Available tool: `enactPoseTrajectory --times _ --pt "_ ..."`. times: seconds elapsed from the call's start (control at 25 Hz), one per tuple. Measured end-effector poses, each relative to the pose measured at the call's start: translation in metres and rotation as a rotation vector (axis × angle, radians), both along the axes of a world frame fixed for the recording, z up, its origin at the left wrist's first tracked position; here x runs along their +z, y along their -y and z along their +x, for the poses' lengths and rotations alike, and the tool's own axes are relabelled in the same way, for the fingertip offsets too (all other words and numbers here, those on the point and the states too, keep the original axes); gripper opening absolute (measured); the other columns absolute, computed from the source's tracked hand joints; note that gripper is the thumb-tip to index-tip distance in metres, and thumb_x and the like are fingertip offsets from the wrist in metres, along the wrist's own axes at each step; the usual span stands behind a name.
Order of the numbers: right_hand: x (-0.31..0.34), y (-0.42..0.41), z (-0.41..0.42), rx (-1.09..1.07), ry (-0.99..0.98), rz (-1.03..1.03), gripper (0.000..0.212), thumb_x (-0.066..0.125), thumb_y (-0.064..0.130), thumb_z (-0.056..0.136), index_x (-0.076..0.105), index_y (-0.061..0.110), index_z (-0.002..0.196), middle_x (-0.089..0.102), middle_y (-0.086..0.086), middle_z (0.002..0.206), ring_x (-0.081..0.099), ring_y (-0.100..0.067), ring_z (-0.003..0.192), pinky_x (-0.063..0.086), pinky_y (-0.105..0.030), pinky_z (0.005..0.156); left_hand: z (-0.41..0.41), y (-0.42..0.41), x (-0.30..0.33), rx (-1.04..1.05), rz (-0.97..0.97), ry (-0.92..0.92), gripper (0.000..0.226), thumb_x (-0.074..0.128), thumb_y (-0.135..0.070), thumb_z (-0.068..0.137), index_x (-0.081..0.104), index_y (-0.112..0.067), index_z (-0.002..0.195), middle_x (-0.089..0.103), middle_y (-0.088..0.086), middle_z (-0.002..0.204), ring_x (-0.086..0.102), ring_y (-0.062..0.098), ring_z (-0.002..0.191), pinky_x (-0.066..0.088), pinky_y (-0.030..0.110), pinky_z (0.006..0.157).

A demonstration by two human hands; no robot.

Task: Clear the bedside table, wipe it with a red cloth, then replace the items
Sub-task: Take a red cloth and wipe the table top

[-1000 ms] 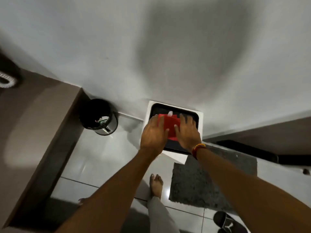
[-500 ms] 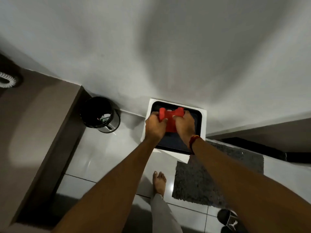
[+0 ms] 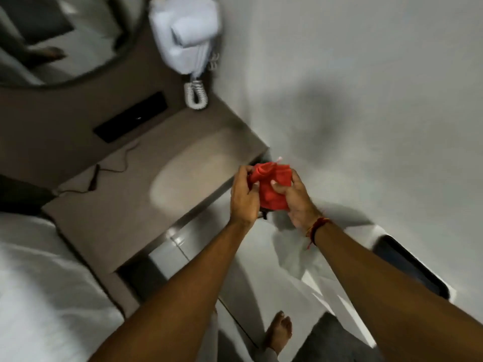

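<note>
Both hands hold a bunched red cloth [image 3: 271,189] in the air, just off the right corner of the brown bedside table [image 3: 125,202]. My left hand [image 3: 244,199] grips the cloth's left side. On its right side and lower part my right hand [image 3: 296,202] is closed, a red thread band on its wrist. The tabletop shows a thin black cable [image 3: 104,173] near its back left. A white wall phone [image 3: 188,35] with a coiled cord hangs above the table's back right corner.
A white-rimmed black tray [image 3: 410,265] lies at the right by the wall. White bedding [image 3: 39,296] fills the lower left. A black panel [image 3: 130,116] sits in the brown wall behind the table. My bare foot [image 3: 279,333] stands on the glossy tiled floor beside a grey mat [image 3: 337,340].
The view has swung left from the tray to the bedside table. Both hands lifted the red cloth off the tray and carried it leftward to the table's right corner.
</note>
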State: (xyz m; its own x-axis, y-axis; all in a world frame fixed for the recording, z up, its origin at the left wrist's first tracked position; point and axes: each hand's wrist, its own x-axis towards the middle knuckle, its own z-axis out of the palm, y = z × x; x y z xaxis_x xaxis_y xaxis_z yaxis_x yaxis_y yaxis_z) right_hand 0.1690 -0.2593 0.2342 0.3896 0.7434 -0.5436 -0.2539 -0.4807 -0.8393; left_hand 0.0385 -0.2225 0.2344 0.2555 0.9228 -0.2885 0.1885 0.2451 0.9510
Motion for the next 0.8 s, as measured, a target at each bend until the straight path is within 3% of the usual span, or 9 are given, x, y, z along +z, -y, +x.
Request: enactPoseTrajectory --times 0.12,0.2,0.36,0.48,0.56,0.64,0.72,0.8 --pt "-0.023 -0.069 -0.104 0.142 -0.127 -0.029 0.054 0.068 0.000 0.093 0.054 0.023 0.139 0.065 -0.011 0.135 0.066 -0.028 0.120 0.058 -0.045 0.096 -0.111 -0.047 -0.022 0.163 0.047 -0.012 0.013 0.047 -0.012 0.091 0.049 -0.010 0.104 0.059 0.015 0.102 0.057 0.030 0.093 0.052 0.052 0.086" --pt "-0.040 -0.110 -0.180 0.312 -0.110 -0.049 0.052 0.068 0.002 0.093 0.054 0.021 0.139 0.065 -0.012 0.136 0.065 -0.031 0.122 0.057 -0.050 0.100 -0.187 -0.068 -0.045 0.301 0.000 -0.013 0.016 0.046 -0.019 0.095 0.046 -0.012 0.109 0.059 0.016 0.109 0.059 0.029 0.099 0.054 0.052 0.089" --pt "-0.069 -0.151 -0.275 0.626 0.037 -0.097 0.048 0.068 0.003 0.093 0.056 0.020 0.136 0.067 -0.011 0.131 0.064 -0.035 0.121 0.056 -0.051 0.101 -0.277 -0.073 -0.085 0.571 -0.152 -0.009 0.009 0.051 -0.019 0.106 0.046 -0.016 0.112 0.061 0.010 0.110 0.063 0.028 0.104 0.057 0.051 0.093" --pt "-0.105 -0.167 -0.339 0.902 0.185 -0.062 0.056 0.058 -0.011 0.090 0.052 0.019 0.136 0.060 -0.010 0.132 0.060 -0.033 0.122 0.059 -0.050 0.095 -0.334 -0.066 -0.134 0.728 -0.279 -0.053 0.018 0.053 -0.009 0.101 0.046 -0.021 0.112 0.064 0.006 0.107 0.067 0.034 0.105 0.060 0.052 0.092" --pt "-0.141 -0.169 -0.367 1.050 0.373 -0.009 0.065 0.055 -0.015 0.084 0.050 0.018 0.140 0.048 -0.010 0.140 0.052 -0.033 0.129 0.054 -0.056 0.103 -0.358 -0.058 -0.170 0.786 -0.289 -0.124 0.026 0.054 -0.004 0.098 0.046 -0.024 0.113 0.065 0.001 0.104 0.070 0.030 0.098 0.065 0.035 0.077" --pt "-0.182 -0.169 -0.382 1.210 0.536 0.043 0.072 0.055 -0.014 0.083 0.047 0.019 0.146 0.040 -0.012 0.145 0.046 -0.034 0.133 0.049 -0.055 0.110 -0.368 -0.053 -0.205 0.792 -0.303 -0.204 0.031 0.055 -0.003 0.096 0.046 -0.025 0.116 0.066 0.000 0.105 0.070 0.024 0.093 0.057 0.015 0.062" --pt "-0.213 -0.167 -0.384 1.357 0.625 0.033 0.076 0.054 -0.008 0.086 0.039 0.024 0.154 0.034 -0.015 0.149 0.042 -0.037 0.136 0.046 -0.056 0.112 -0.372 -0.051 -0.230 0.748 -0.333 -0.283 0.036 0.055 -0.002 0.093 0.048 -0.019 0.124 0.067 0.008 0.114 0.068 0.032 0.102 0.061 0.033 0.077" --pt "-0.232 -0.163 -0.383 1.505 0.922 0.141 0.072 0.052 0.011 0.091 0.032 0.025 0.159 0.032 -0.019 0.154 0.040 -0.042 0.137 0.045 -0.059 0.111 -0.377 -0.041 -0.250 0.647 -0.269 -0.500 0.045 0.058 -0.010 0.093 0.048 -0.013 0.137 0.063 0.014 0.127 0.060 0.036 0.117 0.054 0.046 0.097"
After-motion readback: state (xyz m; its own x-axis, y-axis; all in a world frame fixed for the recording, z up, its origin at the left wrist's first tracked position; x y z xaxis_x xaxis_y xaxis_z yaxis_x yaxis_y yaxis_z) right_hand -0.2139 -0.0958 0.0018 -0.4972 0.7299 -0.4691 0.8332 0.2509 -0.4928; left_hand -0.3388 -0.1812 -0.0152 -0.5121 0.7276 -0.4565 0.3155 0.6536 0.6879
